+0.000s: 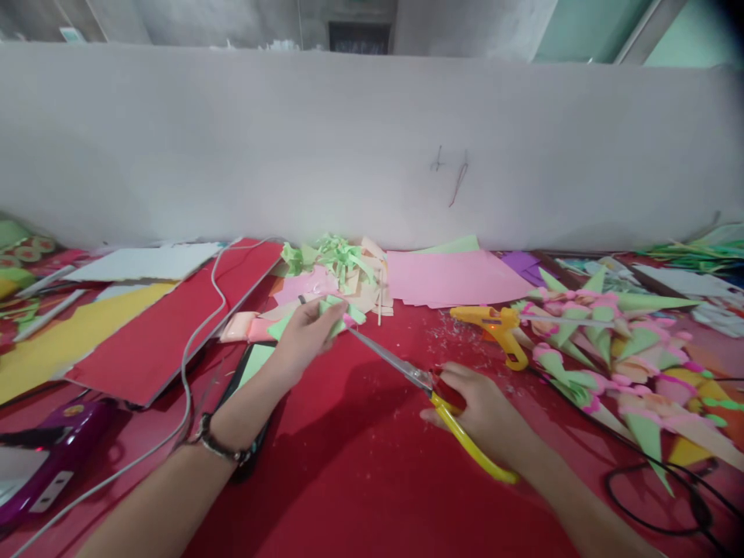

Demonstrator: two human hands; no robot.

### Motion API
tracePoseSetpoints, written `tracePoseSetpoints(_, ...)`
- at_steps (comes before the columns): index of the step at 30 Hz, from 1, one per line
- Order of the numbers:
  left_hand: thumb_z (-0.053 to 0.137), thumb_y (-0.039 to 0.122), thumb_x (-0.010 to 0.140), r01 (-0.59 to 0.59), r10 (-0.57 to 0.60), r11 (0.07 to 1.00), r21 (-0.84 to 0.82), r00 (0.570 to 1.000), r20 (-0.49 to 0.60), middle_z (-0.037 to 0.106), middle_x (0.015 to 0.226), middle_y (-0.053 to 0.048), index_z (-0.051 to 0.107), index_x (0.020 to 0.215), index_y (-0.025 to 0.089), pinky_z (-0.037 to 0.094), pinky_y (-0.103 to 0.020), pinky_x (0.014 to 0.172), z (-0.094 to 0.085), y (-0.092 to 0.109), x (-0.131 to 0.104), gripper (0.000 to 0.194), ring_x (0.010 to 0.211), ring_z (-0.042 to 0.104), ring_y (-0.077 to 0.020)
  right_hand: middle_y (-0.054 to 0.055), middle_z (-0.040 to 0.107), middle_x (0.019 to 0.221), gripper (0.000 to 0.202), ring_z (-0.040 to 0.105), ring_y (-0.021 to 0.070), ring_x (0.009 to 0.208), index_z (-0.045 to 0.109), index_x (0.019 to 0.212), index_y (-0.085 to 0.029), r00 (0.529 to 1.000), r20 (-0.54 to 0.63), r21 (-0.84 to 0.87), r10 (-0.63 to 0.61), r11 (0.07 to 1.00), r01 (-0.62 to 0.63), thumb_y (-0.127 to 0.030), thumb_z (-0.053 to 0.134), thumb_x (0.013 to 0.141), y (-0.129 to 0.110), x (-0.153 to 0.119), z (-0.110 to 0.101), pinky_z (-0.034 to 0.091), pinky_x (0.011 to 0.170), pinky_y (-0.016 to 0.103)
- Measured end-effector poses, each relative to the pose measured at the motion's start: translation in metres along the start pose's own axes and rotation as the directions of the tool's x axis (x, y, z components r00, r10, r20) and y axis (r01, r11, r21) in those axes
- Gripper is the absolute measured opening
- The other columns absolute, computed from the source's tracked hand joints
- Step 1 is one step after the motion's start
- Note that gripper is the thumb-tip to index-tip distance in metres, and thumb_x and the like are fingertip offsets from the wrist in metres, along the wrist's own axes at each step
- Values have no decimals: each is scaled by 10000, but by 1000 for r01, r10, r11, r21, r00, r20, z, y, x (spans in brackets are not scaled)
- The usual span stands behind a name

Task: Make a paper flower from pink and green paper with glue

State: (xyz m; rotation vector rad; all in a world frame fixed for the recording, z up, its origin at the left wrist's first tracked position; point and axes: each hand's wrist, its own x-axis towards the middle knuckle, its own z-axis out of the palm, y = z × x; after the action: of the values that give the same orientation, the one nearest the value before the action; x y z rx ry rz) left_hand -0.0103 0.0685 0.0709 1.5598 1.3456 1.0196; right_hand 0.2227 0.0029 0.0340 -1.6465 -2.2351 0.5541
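Observation:
My left hand point(311, 337) is closed on a small light-green paper piece point(349, 311) with a bit of pink at its edge. In my right hand point(480, 403) is a pair of scissors point(401, 368) with yellow and red handles. The blades point up and left, their tips close to the pink bit; whether they touch it I cannot tell. Behind the left hand lie curled green paper strips point(342, 260) and peach paper scraps point(375, 271). A yellow hot glue gun point(491, 322) rests beyond the right hand.
Many green and pink paper cones point(610, 333) are heaped at the right. Pink sheets point(453, 275) lie by the white partition point(349, 147). At left are a red board point(180, 333), a white cable point(215, 302) and a purple power strip point(63, 449). A black cord point(610, 496) loops at lower right.

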Motion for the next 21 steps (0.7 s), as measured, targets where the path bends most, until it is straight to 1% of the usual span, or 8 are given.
tracePoseSetpoints(4, 405, 393, 787, 2, 11, 991, 137, 996, -89, 236, 414, 89, 342, 575, 187, 226, -168, 371, -19, 0, 51, 302, 338, 253, -42, 21, 520, 757, 295, 539, 158, 663, 507, 683, -180, 999, 21, -67, 43, 997, -41, -472, 517, 723, 1, 1, 7, 372, 590, 261)
tracePoseSetpoints(6, 420, 380, 781, 13, 20, 975, 223, 990, -142, 289, 429, 78, 414, 614, 177, 250, -175, 386, -30, 2, 83, 263, 353, 305, -55, 33, 528, 786, 333, 555, 167, 666, 517, 689, -178, 998, 48, -122, 50, 992, -44, -509, 499, 724, 2, 2, 12, 376, 591, 270)
tracePoseSetpoints(9, 500, 367, 734, 18, 64, 930, 367, 976, -210, 445, 522, 42, 514, 871, 161, 352, -215, 471, -45, 3, 121, 248, 439, 438, -101, 52, 543, 825, 384, 578, 192, 694, 548, 723, -173, 996, 88, -210, 31, 978, -12, -550, 474, 730, 3, 2, 19, 380, 596, 285)
tracePoseSetpoints(11, 620, 313, 631, 2, 113, 890, 456, 968, -225, 537, 630, 4, 489, 1038, 153, 398, -252, 566, -54, 2, 134, 456, 571, 526, -151, 61, 549, 846, 407, 587, 203, 707, 562, 753, -169, 995, 99, -252, 18, 968, 7, -563, 463, 736, 3, 2, 22, 381, 597, 291)
tracePoseSetpoints(13, 663, 234, 564, -23, 155, 854, 519, 965, -212, 582, 725, -21, 447, 1137, 165, 413, -278, 655, -63, 1, 139, 616, 705, 558, -191, 61, 551, 849, 418, 591, 205, 703, 563, 762, -167, 995, 98, -274, 20, 962, 8, -571, 460, 738, 4, 3, 23, 378, 592, 291)
tracePoseSetpoints(15, 642, 195, 565, -45, 177, 831, 554, 966, -186, 597, 783, -28, 449, 1153, 179, 412, -287, 709, -72, 1, 136, 619, 781, 557, -202, 56, 552, 844, 416, 592, 204, 704, 558, 765, -170, 996, 84, -282, 36, 959, -11, -574, 463, 738, 6, 3, 21, 372, 587, 288)
tracePoseSetpoints(18, 597, 228, 614, -52, 151, 830, 556, 980, -133, 601, 755, -19, 563, 984, 167, 420, -275, 699, -84, 4, 118, 376, 738, 553, -179, 48, 553, 837, 390, 589, 194, 691, 551, 761, -175, 995, 69, -291, 77, 955, -54, -558, 478, 740, 8, 4, 18, 353, 562, 276)
tracePoseSetpoints(21, 594, 301, 640, -20, 68, 864, 504, 995, -76, 570, 609, 1, 610, 716, 155, 430, -248, 615, -91, 7, 84, 165, 606, 528, -142, 42, 552, 837, 354, 592, 188, 693, 552, 764, -181, 992, 66, -294, 105, 952, -81, -529, 485, 749, 10, 5, 17, 334, 541, 266)
